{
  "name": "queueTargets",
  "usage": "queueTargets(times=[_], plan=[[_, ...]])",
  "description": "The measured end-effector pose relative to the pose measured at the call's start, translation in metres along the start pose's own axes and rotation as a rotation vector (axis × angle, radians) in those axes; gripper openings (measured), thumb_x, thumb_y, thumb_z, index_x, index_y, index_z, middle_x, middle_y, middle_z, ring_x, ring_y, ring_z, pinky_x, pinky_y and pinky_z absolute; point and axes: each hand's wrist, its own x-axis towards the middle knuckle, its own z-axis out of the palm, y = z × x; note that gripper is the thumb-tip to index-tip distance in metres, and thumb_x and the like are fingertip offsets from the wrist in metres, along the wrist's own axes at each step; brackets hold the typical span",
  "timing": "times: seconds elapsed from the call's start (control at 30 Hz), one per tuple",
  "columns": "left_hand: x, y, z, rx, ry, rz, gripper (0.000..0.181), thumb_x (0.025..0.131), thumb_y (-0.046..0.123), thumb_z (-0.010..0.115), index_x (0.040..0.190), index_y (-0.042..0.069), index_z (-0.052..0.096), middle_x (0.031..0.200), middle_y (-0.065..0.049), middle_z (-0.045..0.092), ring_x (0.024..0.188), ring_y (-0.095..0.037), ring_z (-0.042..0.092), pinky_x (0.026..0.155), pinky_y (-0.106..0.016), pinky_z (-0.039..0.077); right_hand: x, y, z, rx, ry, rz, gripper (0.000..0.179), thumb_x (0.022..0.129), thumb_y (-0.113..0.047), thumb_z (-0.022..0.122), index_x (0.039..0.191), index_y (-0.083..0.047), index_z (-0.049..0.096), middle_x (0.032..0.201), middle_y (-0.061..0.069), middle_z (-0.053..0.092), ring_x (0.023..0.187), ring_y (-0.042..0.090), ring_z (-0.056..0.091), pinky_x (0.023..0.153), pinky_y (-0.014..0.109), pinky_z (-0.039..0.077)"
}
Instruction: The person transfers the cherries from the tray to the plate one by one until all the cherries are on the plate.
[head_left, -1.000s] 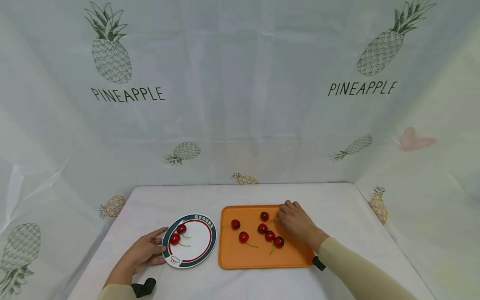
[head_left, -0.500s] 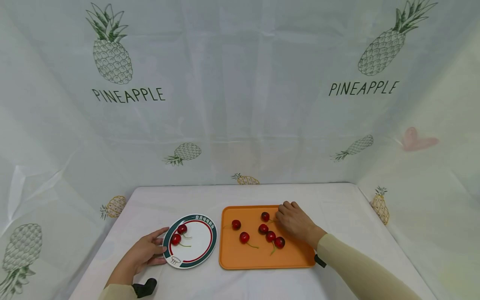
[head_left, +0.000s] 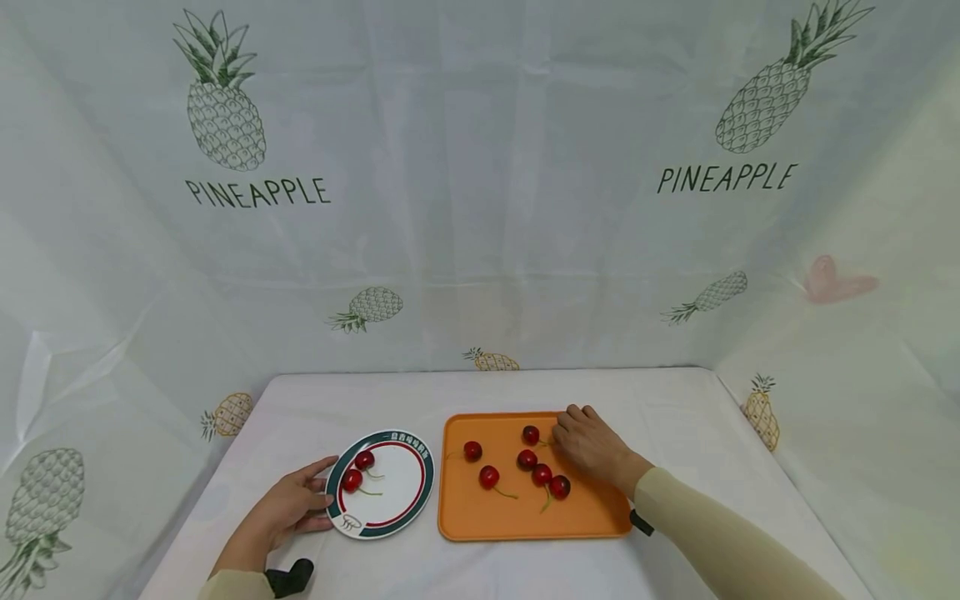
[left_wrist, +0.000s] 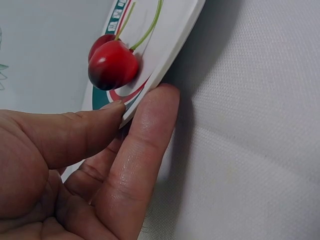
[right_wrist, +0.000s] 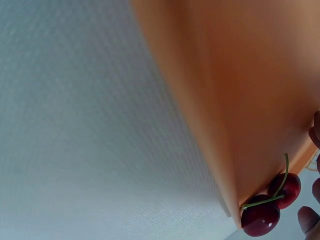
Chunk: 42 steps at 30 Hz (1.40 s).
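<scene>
At the left of the white tabletop [head_left: 390, 571], I see the left hand [head_left: 294, 498] pinching the left rim of a round white plate [head_left: 397, 482] with a green border between thumb and fingers. Two red cherries [head_left: 352, 481] with stems lie on the plate's left side. Just right of it sits an orange rectangular tray [head_left: 480, 518], with six visible cherries [head_left: 489, 477] spread over its left and middle. At the tray's far right, well apart, is the right hand [head_left: 596, 447], fingers bent; I cannot tell whether they hold anything.

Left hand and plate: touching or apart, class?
Touching. The left wrist view shows the left hand pinching the plate at its rim.
</scene>
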Motion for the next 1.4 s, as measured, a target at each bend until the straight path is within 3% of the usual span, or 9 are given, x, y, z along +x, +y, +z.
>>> queueTargets(times=[0.17, 0.8, 1.1, 1.4], plan=[[-0.001, 0.001, 0.000, 0.008, 0.003, -0.006, 0.076, 0.097, -0.009, 0.065, 0.164, 0.010, 0.036, 0.143, -0.032, 0.050, 0.083, -0.023, 0.072, 0.077, -0.040, 0.067, 0.002, 0.000, -0.001, 0.000, 0.026, -0.015, 0.019, 0.093, -0.019, 0.081, 0.095, -0.011, 0.065, 0.088, 0.001, 0.048, 0.086, 0.022, 0.041, 0.075, 0.033, 0.041], [0.001, -0.002, 0.000, 0.010, 0.006, -0.005, 0.075, 0.097, -0.009, 0.064, 0.164, 0.012, 0.036, 0.140, -0.030, 0.052, 0.084, -0.023, 0.072, 0.078, -0.041, 0.067, 0.004, 0.003, -0.013, -0.027, -0.024, -0.018, 0.019, 0.092, -0.013, 0.081, 0.100, -0.007, 0.065, 0.095, 0.005, 0.055, 0.089, 0.024, 0.044, 0.078, 0.033, 0.045], [-0.001, -0.001, 0.000, 0.006, 0.007, 0.007, 0.074, 0.097, -0.009, 0.064, 0.163, 0.011, 0.037, 0.138, -0.030, 0.052, 0.083, -0.023, 0.072, 0.077, -0.041, 0.067, 0.017, 0.006, -0.027, -0.009, 0.071, -0.040, 0.019, 0.096, -0.016, 0.078, 0.093, -0.010, 0.061, 0.090, 0.003, 0.051, 0.086, 0.023, 0.042, 0.077, 0.032, 0.042], [-0.004, 0.001, 0.001, 0.008, 0.008, 0.002, 0.074, 0.097, -0.010, 0.063, 0.163, 0.010, 0.037, 0.140, -0.032, 0.050, 0.083, -0.023, 0.072, 0.077, -0.040, 0.067, 0.038, -0.013, -0.043, 0.011, 0.093, -0.053, 0.019, 0.100, -0.022, 0.074, 0.089, -0.013, 0.061, 0.087, 0.001, 0.050, 0.084, 0.021, 0.040, 0.074, 0.032, 0.037]])
